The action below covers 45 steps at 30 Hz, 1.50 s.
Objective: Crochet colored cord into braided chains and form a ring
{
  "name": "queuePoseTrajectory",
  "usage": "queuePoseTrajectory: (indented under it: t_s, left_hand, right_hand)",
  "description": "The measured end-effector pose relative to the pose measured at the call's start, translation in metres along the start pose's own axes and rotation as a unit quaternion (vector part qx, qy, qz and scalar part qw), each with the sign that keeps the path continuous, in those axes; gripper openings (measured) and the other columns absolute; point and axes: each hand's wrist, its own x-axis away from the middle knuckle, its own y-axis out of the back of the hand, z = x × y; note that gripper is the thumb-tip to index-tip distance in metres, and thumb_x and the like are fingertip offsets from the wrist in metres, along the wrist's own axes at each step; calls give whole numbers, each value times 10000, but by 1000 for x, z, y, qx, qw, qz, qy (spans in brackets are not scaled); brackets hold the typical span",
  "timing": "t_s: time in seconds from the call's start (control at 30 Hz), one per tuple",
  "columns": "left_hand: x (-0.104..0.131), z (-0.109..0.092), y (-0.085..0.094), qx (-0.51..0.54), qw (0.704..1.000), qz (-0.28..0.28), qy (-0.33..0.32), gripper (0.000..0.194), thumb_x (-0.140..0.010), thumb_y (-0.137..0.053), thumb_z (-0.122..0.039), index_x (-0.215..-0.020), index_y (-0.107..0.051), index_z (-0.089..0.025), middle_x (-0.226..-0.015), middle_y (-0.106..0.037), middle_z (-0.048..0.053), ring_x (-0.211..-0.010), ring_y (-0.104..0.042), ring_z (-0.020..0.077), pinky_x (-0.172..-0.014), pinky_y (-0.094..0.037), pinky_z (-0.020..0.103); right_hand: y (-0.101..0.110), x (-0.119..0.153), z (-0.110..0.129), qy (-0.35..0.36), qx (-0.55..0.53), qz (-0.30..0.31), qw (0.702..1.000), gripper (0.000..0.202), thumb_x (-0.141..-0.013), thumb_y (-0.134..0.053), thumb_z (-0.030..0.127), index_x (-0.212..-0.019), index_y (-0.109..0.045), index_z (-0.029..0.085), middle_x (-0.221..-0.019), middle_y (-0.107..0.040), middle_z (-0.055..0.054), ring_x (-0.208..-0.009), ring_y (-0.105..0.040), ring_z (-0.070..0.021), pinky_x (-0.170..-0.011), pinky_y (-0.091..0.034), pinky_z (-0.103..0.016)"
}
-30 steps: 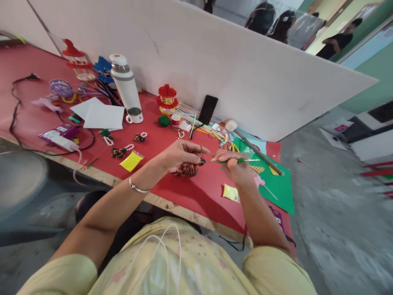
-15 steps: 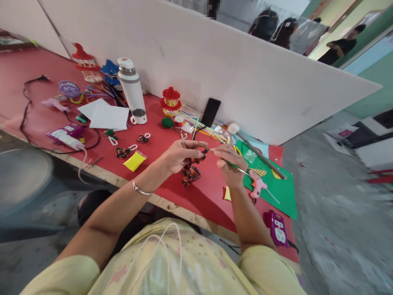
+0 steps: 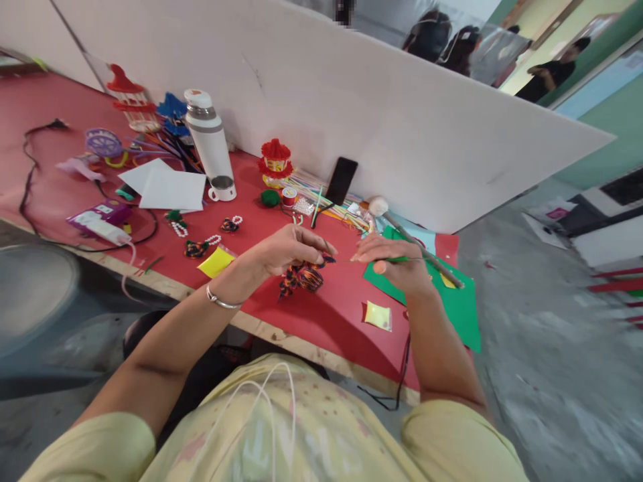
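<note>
My left hand [image 3: 294,249] is closed in a pinch on a small piece of multicoloured crochet [image 3: 329,259]. Below its fingers hangs a dark yarn ball [image 3: 310,278] with orange and purple strands. A little to the right, my right hand [image 3: 389,258] grips a slim crochet hook [image 3: 402,259] with a green handle. The hook's thin tip points left toward the crochet, with a gap between the two hands. Both hands are held above the red tabletop [image 3: 321,328].
Yellow packets [image 3: 376,314] lie near both forearms. Farther back stand a white flask [image 3: 211,144], a phone [image 3: 342,181] and a small red lantern [image 3: 275,161]. A stick [image 3: 426,248] rests over green sheet [image 3: 465,308]. Beaded yarn charms [image 3: 195,248] lie left.
My right hand has moved right with the hook, away from the crochet. My left hand has shifted slightly left, so the gap between the hands is wider. My right forearm now covers the pink glue gun.
</note>
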Motion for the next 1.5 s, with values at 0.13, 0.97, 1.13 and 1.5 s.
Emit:
queuePoseTrajectory:
  t_s: [0.13,0.97,1.13,1.5]
  left_hand:
    - [-8,13,-16,14,999,-8,-33,368,-564,-883,-148,-931,-865,-142,-670,-753,55,-566,-659,133,-532,-509,227]
    - [-10,16,-11,23,997,-33,-68,497,-589,-924,-110,-1076,-822,-105,-773,-797,60,-683,-743,150,-706,-618,267]
    - [-12,16,-6,-69,994,-50,-68,379,-623,-862,-64,-998,-826,-105,-723,-791,48,-650,-732,145,-681,-613,265]
    - [-17,16,-16,42,990,-121,-55,465,-623,-907,-154,-1073,-808,-90,-679,-749,33,-567,-657,105,-510,-465,189]
  right_hand:
    - [-41,9,-23,-53,-105,-157,981,481,-922,-575,720,-869,-782,290,-741,-788,-7,-743,-758,-197,-798,-644,-429]
    - [-41,1,-38,-37,-62,-188,980,399,-943,-612,655,-848,-775,304,-808,-797,-24,-853,-750,-220,-909,-614,-469]
    - [3,-13,-14,-34,-17,10,999,138,-922,-758,419,-919,-842,309,-865,-835,-23,-866,-749,-218,-995,-561,-487]
    - [-47,15,-13,133,430,-144,881,336,-866,-832,333,-1180,-759,428,-1113,-838,31,-951,-681,-211,-1050,-460,-464]
